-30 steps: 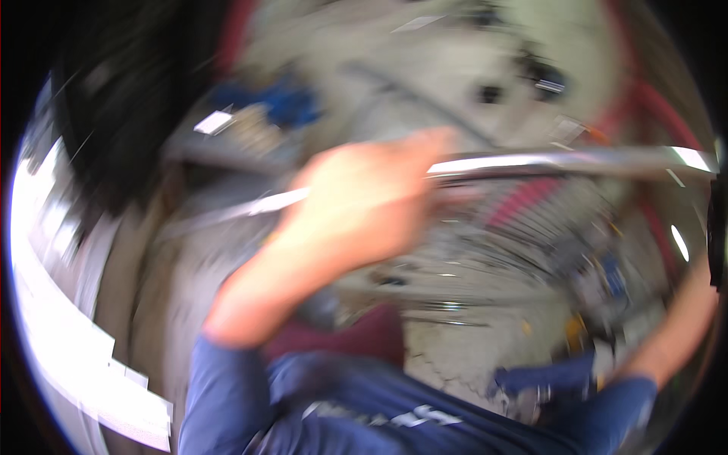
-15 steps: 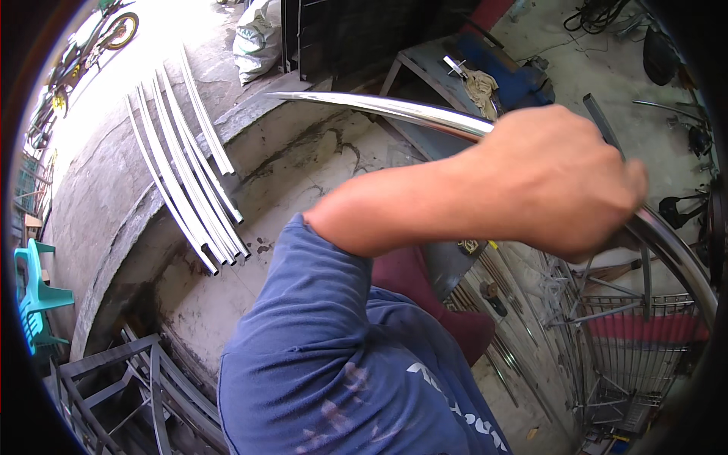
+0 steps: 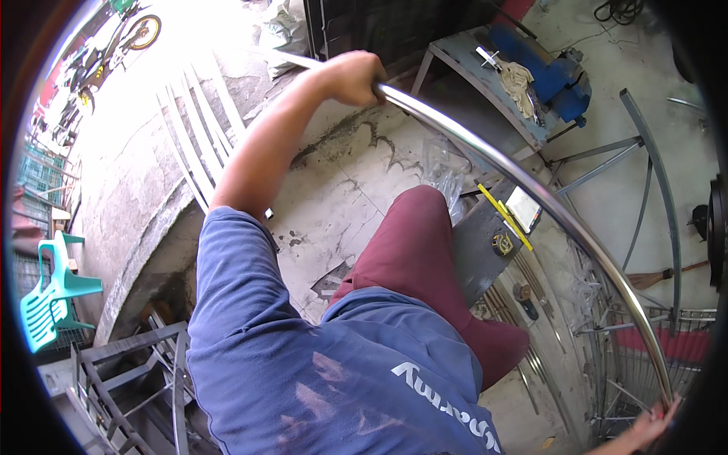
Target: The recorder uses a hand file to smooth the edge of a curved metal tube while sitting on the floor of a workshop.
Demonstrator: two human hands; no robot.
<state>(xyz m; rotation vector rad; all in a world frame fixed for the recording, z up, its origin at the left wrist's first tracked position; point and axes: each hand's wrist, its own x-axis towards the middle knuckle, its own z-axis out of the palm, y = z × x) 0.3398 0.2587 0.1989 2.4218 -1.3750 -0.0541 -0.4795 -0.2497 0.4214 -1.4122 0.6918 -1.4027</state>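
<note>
A long, shiny metal tube (image 3: 500,163) runs slantwise across the view, from the bright upper left to the lower right. My left hand (image 3: 351,79) is closed round its upper part, with the arm stretched out. Down at the lower right, my right hand (image 3: 654,426) holds the tube near its other end; some of its fingers are hard to make out. Below the tube's middle, a dark grey bench (image 3: 478,269) carries a yellow tape measure (image 3: 502,244), a yellow straight strip (image 3: 504,216) and a white pad (image 3: 523,209).
Several metal tubes (image 3: 199,125) lie on the floor at left. A metal table (image 3: 462,76) with a blue machine (image 3: 546,83) stands at the far right. A grey metal frame (image 3: 129,371) and turquoise chair (image 3: 61,292) are at left, a wire rack (image 3: 660,356) at lower right.
My left hand, still on the tube, has swung away to the far left. The tube has shifted and turned, and my right hand has come into view at its lower end.
</note>
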